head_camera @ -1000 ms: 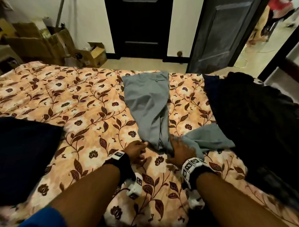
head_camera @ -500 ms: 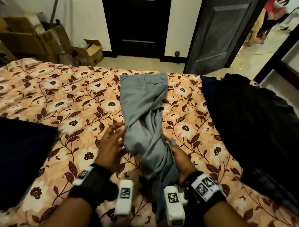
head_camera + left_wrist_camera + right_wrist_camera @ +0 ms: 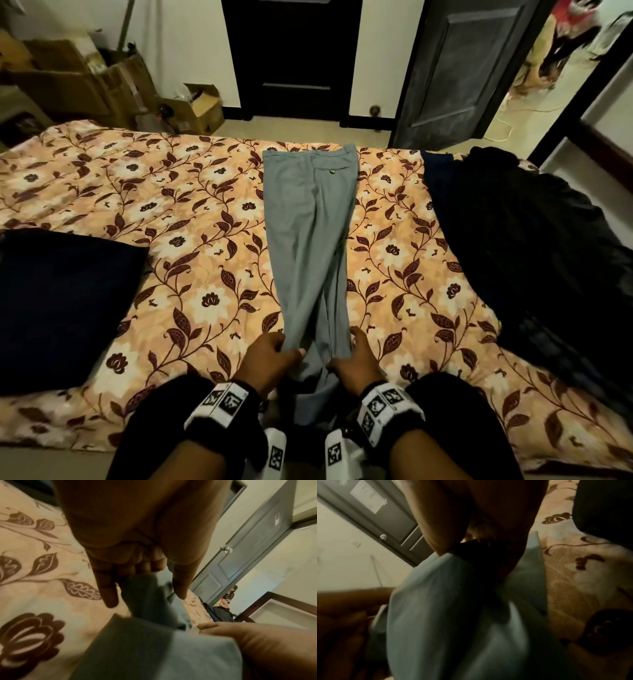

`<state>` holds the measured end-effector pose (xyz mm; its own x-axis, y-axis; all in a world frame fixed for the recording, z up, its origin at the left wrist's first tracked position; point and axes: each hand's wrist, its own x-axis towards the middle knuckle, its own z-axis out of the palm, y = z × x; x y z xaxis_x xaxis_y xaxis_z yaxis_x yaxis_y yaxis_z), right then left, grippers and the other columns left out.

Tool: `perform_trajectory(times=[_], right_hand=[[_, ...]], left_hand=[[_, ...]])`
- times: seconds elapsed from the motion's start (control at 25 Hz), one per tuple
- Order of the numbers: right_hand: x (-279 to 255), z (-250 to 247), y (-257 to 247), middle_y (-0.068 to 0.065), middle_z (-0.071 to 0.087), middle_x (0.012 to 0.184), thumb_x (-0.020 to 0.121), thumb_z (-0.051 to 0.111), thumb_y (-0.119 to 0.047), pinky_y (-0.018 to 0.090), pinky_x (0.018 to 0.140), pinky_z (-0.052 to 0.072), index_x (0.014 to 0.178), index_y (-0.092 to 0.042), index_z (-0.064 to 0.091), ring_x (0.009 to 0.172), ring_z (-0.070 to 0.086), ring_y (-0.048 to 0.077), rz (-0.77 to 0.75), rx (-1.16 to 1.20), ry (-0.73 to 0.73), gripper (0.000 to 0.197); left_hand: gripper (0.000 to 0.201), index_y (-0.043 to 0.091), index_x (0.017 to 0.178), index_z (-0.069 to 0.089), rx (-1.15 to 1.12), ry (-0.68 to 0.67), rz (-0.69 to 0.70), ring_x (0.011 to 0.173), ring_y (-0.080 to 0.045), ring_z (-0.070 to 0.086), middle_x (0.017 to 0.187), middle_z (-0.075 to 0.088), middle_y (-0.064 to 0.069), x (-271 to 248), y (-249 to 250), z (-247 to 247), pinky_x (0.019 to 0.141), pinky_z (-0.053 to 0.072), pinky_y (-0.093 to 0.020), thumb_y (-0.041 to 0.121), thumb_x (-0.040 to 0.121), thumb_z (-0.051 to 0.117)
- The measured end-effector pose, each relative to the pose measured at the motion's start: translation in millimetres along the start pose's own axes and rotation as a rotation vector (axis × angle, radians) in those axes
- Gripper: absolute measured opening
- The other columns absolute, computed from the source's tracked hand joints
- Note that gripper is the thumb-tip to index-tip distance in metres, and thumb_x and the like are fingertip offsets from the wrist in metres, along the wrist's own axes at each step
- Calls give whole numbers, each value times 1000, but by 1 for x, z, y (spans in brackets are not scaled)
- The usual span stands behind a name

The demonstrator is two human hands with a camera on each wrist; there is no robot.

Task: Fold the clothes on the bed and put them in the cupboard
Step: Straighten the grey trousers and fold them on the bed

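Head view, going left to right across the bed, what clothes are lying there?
Dark navy folded garment → grey trousers, stretched lengthwise and held at the near end by both hands → black clothes pile.

We see our left hand [image 3: 137, 534] from the wrist, its fingers [image 3: 107, 588] and thumb pinching a fold of the grey trousers [image 3: 154, 649] above the flowered bedspread [image 3: 42, 574]. Our right hand [image 3: 257, 649] holds the same cloth at lower right. Beyond stands a grey door [image 3: 248, 547] with a round knob.
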<state>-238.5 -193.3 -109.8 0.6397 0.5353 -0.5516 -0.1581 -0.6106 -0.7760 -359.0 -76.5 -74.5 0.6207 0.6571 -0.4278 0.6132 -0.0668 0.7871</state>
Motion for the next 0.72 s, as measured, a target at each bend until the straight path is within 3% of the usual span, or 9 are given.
perform_trajectory(times=[0.12, 0.16, 0.28, 0.36, 0.4, 0.48, 0.6, 0.64, 0.72], right_hand=[[-15, -25, -13, 10, 66, 115, 80, 58, 15, 43, 72, 57, 118, -33, 49, 101, 64, 32, -76, 505, -161, 62], [-22, -33, -15, 9, 66, 111, 80, 53, 19, 41, 66, 56, 114, -30, 54, 96, 65, 32, -87, 483, -185, 59], [-33, -48, -11, 5, 60, 104, 84, 45, 9, 32, 69, 48, 92, -22, 61, 90, 61, 26, -64, -354, -29, 35], [-39, -48, -10, 4, 63, 105, 85, 48, -6, 30, 80, 48, 93, -22, 62, 99, 61, 27, -62, -769, 60, 24], [-38, -46, -10, 4, 65, 107, 87, 51, -11, 32, 83, 50, 96, -22, 64, 99, 62, 26, -119, -742, 84, 19], [-48, -36, -12, 8, 68, 102, 94, 56, -24, 36, 77, 54, 98, -15, 66, 88, 65, 23, -138, -198, -25, 14], [-58, -26, -19, 12, 64, 77, 97, 50, -43, 28, 53, 50, 102, -9, 64, 65, 62, 22, 14, 335, -135, 37], [-54, -25, -16, 10, 60, 69, 95, 55, -40, 27, 49, 47, 102, -8, 62, 59, 58, 22, 28, 349, -114, 34], [-39, -22, -2, 8, 57, 66, 89, 65, -27, 34, 54, 53, 97, -5, 62, 58, 56, 23, 41, 214, -25, 23]], left_hand=[[12, 8, 90, 66, -355, 203, 217, 64, -17, 65, 76, 68, -12, -28, 27, -30, 55, 50, -25, 20, 89, 68], [13, 12, 93, 66, -349, 191, 232, 68, -19, 66, 80, 69, -12, -34, 29, -37, 58, 52, -28, 23, 88, 69], [19, 24, 102, 61, 242, -143, 34, 86, -19, 68, 98, 69, -3, -52, 19, -27, 74, 57, -33, 34, 88, 68], [20, 22, 102, 62, 634, -78, 37, 93, -20, 65, 102, 69, -2, -57, 16, -14, 79, 53, -32, 35, 87, 61], [19, 22, 101, 63, 617, -8, 74, 90, -18, 66, 98, 69, -1, -62, 23, -11, 78, 53, -31, 35, 88, 60], [15, 25, 100, 65, 393, -45, 140, 75, -9, 66, 89, 70, 3, -75, 38, -3, 68, 54, -27, 36, 90, 62], [20, 12, 90, 73, 154, -388, 114, 54, -6, 60, 83, 72, -8, -88, 53, 8, 53, 47, -19, 31, 91, 64], [22, 8, 86, 73, 86, -373, 75, 52, -11, 58, 79, 72, -11, -83, 49, 10, 50, 46, -22, 28, 91, 64], [16, 10, 82, 70, -64, -96, -40, 55, -23, 60, 74, 69, -12, -52, 24, 12, 50, 48, -28, 24, 88, 63]])
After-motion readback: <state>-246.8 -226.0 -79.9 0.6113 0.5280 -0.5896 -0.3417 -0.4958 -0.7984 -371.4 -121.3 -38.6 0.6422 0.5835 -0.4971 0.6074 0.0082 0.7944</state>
